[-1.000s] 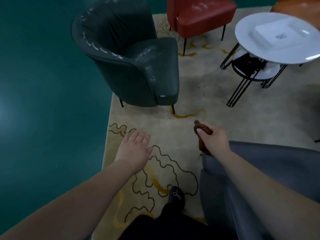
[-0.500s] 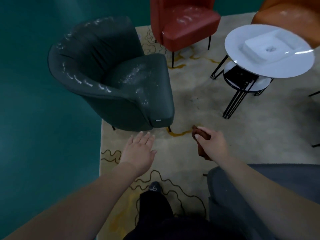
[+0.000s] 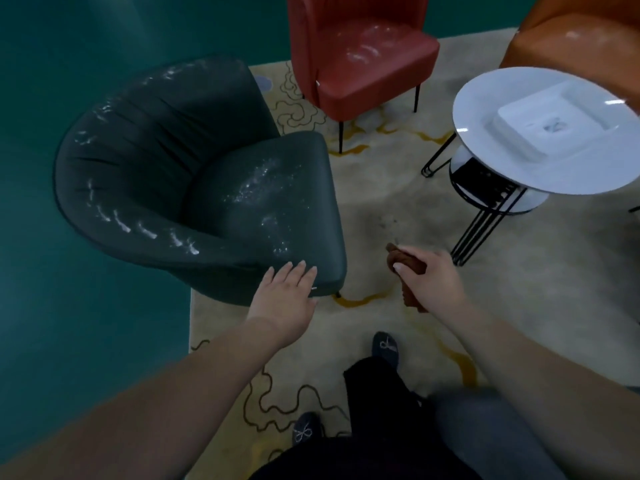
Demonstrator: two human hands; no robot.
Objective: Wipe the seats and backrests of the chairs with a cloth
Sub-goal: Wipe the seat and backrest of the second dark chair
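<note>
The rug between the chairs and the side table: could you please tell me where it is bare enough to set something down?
Bare rug lies between the dark green chair, the red chair and the round white table. The table top is mostly taken by a white tray.

One head-worn view looks steeply down, close above both forearms

Dim, cool-tinted indoor light, white glare patches on the green chair (image 3: 207, 188) and red chair (image 3: 360, 60), bright reflection of a ceiling lamp on the round table (image 3: 485, 157), soft shadow on the rug (image 3: 381, 209), wide-angle bending at edges, forearms and lower frame blurred
</note>
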